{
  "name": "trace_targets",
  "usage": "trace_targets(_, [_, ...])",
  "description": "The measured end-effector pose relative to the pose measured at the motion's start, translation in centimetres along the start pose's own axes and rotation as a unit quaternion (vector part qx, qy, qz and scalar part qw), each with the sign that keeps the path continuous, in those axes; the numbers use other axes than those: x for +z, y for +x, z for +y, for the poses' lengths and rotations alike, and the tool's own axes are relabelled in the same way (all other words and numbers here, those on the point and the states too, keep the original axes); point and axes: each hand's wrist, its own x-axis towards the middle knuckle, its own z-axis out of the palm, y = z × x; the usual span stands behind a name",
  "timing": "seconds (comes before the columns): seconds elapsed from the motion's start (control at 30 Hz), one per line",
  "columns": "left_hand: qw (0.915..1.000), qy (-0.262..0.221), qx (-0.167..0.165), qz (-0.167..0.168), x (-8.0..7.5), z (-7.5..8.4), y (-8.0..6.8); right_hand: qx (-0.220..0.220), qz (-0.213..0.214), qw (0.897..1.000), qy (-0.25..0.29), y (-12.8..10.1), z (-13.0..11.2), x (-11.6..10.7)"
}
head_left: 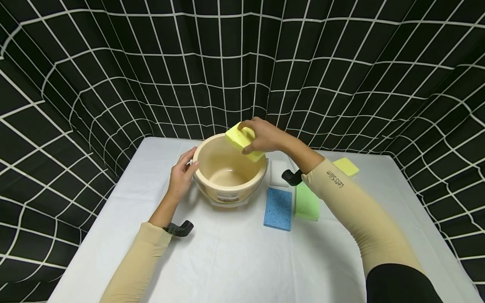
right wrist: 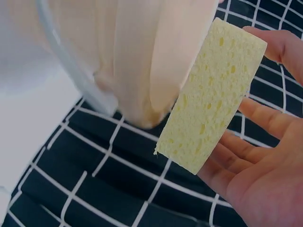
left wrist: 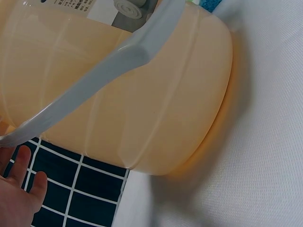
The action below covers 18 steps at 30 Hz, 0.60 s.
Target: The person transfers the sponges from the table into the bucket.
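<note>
A cream bucket (head_left: 229, 190) with a pale handle (left wrist: 102, 73) stands upright on the table. My left hand (head_left: 181, 176) rests against the left side of its rim, with fairly straight fingers near the handle's end. Above the right part of the bucket's mouth, my right hand (head_left: 265, 135) grips a thick yellow sponge (head_left: 242, 141) between thumb and fingers. The sponge (right wrist: 211, 97) is tilted and overlaps the bucket's rim in the right wrist view. Inside, the visible part of the bucket shows a bare, shiny bottom.
Right of the bucket lie a blue sponge (head_left: 278, 209), a green sponge (head_left: 307, 204) and a white block (head_left: 279, 172). Another yellow sponge (head_left: 346, 167) lies farther right, partly behind the right sleeve. A black gridded curtain (head_left: 242, 63) hangs around the white table (head_left: 235, 261).
</note>
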Motion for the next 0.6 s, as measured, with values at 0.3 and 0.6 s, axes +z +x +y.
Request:
trace_targets(0.3, [1.0000, 0.000, -0.002, -0.002, 0.0, -0.1, 0.0, -0.020, -0.024, 1.000, -0.004, 1.2, -1.1, 1.8])
trace_targets(0.6, [1.0000, 0.004, -0.001, -0.001, 0.0, -0.1, 0.0, -0.043, -0.045, 0.998, -0.003, 2.1, -1.5, 4.1])
